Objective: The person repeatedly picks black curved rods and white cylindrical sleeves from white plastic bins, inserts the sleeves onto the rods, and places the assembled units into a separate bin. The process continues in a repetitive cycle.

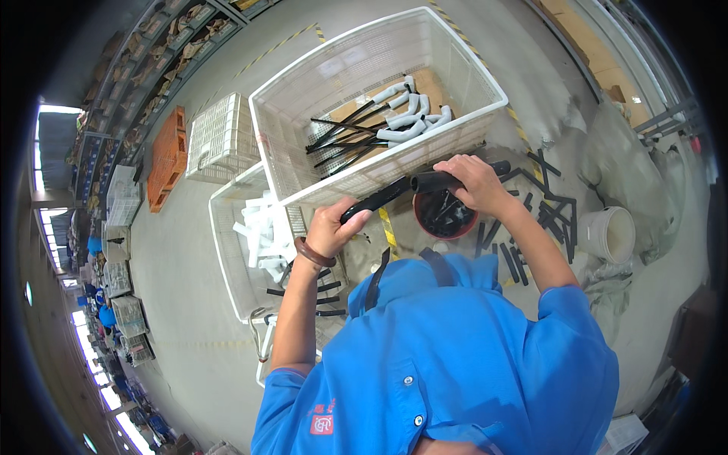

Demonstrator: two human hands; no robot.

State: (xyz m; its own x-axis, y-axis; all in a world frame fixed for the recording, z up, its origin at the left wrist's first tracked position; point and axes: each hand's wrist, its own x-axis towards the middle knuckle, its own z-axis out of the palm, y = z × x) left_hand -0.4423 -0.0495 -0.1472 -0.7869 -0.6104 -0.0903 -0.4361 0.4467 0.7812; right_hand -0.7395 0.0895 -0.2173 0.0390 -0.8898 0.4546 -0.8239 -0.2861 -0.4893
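"Looking down past a blue shirt (455, 356), what do the hands hold?"

"Both arms stretch forward. The left hand's grip (332, 227) wraps around one end of a glossy black tube (383, 196), with the fingers curled in and the thumb lying along it. A brown bracelet (314, 253) circles that wrist."

"And the other hand?"

"The right hand's grip (474, 182) is bent over a hollow black sleeve (438, 182), fingers on top. Its round mouth faces left, and a black end shows past the far side of the hand. The glossy tube's tip comes right up to that mouth; whether it is inside, I cannot tell."

"Where are these two pieces?"

"In the air, roughly in line with each other, in front of a large white plastic crate (494, 100) and over the near edge of a round red basin (464, 232) with something dark and shiny in it."

"What is in the crate?"

"Black rods with bent grey handles (409, 130), piled on brown cardboard (438, 83)."

"And around it?"

"To the left, a lower white crate (221, 254) holds white pieces (260, 235). To the right, short black strips (557, 216) are scattered over the grey floor (523, 292), just beside an off-white bucket (592, 233). Farther left, an orange pallet (167, 155) leans on edge near a white slatted crate (221, 140)."
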